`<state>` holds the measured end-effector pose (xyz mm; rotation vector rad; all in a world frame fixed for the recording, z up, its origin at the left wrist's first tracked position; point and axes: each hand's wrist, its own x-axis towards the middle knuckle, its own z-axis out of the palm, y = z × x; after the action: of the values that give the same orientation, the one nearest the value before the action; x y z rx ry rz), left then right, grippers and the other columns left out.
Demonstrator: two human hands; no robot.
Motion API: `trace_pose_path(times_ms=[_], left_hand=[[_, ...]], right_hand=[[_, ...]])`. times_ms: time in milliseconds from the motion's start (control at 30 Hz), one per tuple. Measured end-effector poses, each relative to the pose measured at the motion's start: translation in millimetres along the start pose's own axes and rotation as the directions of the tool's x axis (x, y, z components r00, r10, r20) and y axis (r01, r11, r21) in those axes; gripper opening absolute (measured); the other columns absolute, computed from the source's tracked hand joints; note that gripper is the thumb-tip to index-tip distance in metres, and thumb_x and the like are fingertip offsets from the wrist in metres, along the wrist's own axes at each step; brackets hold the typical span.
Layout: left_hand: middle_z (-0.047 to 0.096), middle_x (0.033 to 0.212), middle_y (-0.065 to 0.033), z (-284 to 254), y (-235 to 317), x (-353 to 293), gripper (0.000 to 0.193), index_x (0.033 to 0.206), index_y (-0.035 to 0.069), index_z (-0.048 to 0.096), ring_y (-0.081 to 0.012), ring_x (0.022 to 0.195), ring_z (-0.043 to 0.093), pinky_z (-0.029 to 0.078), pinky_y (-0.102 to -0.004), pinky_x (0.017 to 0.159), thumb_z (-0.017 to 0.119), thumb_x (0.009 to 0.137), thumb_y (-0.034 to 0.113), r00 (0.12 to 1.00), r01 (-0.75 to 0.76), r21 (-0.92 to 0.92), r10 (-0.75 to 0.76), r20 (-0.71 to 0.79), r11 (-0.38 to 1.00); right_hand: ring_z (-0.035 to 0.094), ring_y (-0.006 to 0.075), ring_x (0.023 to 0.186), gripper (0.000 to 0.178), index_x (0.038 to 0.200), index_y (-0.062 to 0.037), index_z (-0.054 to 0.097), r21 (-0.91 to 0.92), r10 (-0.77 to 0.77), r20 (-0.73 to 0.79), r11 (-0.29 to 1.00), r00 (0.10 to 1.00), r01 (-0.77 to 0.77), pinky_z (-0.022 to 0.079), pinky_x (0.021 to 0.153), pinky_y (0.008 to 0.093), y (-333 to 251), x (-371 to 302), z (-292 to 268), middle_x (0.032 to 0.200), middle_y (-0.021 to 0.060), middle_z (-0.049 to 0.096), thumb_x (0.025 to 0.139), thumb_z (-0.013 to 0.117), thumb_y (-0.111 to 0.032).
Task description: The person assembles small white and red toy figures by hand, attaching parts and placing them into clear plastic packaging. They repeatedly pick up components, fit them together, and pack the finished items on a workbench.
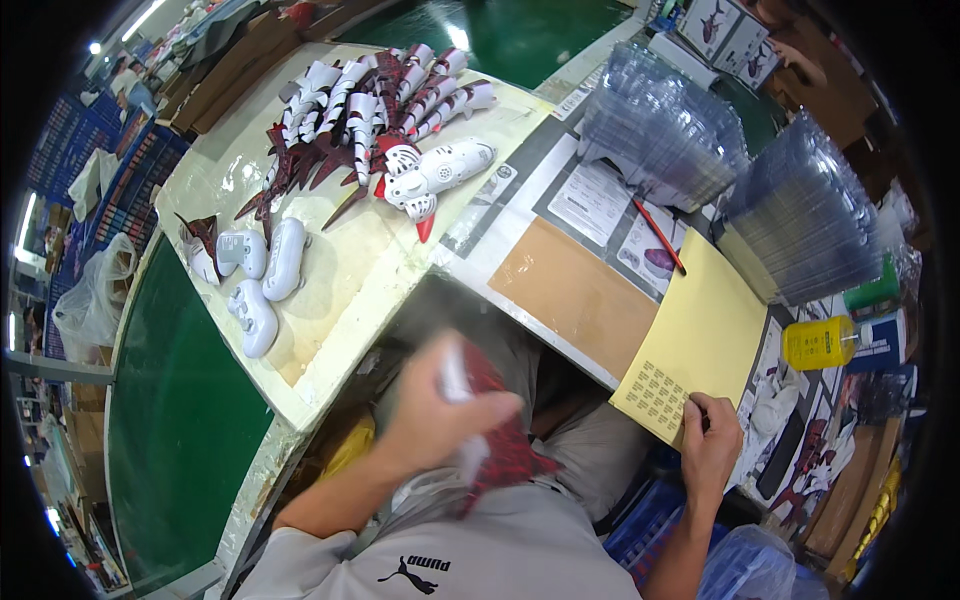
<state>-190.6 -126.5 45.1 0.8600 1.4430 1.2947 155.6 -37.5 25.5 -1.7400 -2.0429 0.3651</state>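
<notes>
My left hand (440,405), smeared by motion, is closed round a toy fish (500,440) above my lap. The toy is white with a dark red, black-veined pattern and has a pointed fin; its outline is blurred. On the right, my right hand (709,435) has its fingers curled in a pinch at the near edge of a yellow label sheet (705,320). Several small printed labels remain in rows beside the fingertips. Whether a loose label is between those fingers is too small to make out.
Several jointed toy fish bodies (360,115) and white controllers (287,259) lie on the left table. Stacked clear plastic trays (660,125) stand at the back right. Nearby are a red pen (660,237), brown cardboard (575,295) and a yellow liquid bottle (815,344).
</notes>
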Motion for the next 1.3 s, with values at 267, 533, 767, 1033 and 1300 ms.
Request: trace_pose_path(times_ms=[267,533,767,1033,1300], left_hand=[[0.067,0.113,-0.0059,6,-73,2,0.065,0.139,0.003,0.051,-0.0126,0.104,0.065,0.055,-0.0323,0.088,0.088,0.088,0.021,0.77,0.526,-0.317,-0.283,0.572,0.789],[0.058,0.151,-0.0223,-39,-101,32,0.117,0.168,0.001,0.02,-0.0265,0.138,0.058,0.047,-0.0428,0.117,0.094,0.078,0.014,0.506,0.634,-0.329,-0.052,0.861,0.7],[0.064,0.14,-0.0209,-42,-131,36,0.111,0.156,-0.001,0.038,-0.0305,0.129,0.065,0.051,-0.0442,0.111,0.099,0.069,0.031,0.652,0.579,-0.535,0.043,0.757,0.616],[0.061,0.143,-0.0222,-24,-99,17,0.09,0.169,0.012,0.023,-0.0379,0.132,0.063,0.049,-0.0522,0.114,0.068,0.091,0.004,0.697,0.665,-0.683,0.078,0.713,0.302],[0.067,0.127,-0.0092,10,-50,19,0.084,0.152,0.001,0.044,-0.0161,0.117,0.065,0.057,-0.0349,0.098,0.092,0.085,0.014,0.827,0.335,-0.294,-0.13,0.546,0.895]], right_hand=[[0.066,0.0315,0.083,0.014,0.104,0.0039,0.071,0.041,0.05,-0.011,0.998,0.999,-0.049,0.053,0.079,0.0395,-1,1,6,0.091,0.0163,0.067,0.095,0.071,-0.007],[0.059,0.0131,0.076,0.011,0.098,0.0056,0.068,0.253,0.258,0.114,0.926,0.959,-0.279,0.05,0.071,0.0296,10,8,6,0.085,0.0075,0.066,0.097,0.071,-0.005],[0.057,0.0138,0.076,0.012,0.096,0.0024,0.062,0.069,0.199,0.136,0.975,0.97,-0.21,0.049,0.07,0.0317,6,13,3,0.082,0.0059,0.063,0.102,0.066,-0.007],[0.045,0.0085,0.083,0.014,0.1,-0.0008,0.058,0.291,0.259,0.231,0.901,0.938,-0.321,0.041,0.075,0.0248,33,8,-2,0.089,-0.0007,0.052,0.109,0.057,-0.012],[0.049,0.0057,0.072,0.014,0.105,-0.0028,0.065,0.397,0.204,0.136,0.886,0.969,-0.242,0.041,0.061,0.0235,-10,16,-25,0.086,-0.0019,0.056,0.109,0.06,-0.015]])
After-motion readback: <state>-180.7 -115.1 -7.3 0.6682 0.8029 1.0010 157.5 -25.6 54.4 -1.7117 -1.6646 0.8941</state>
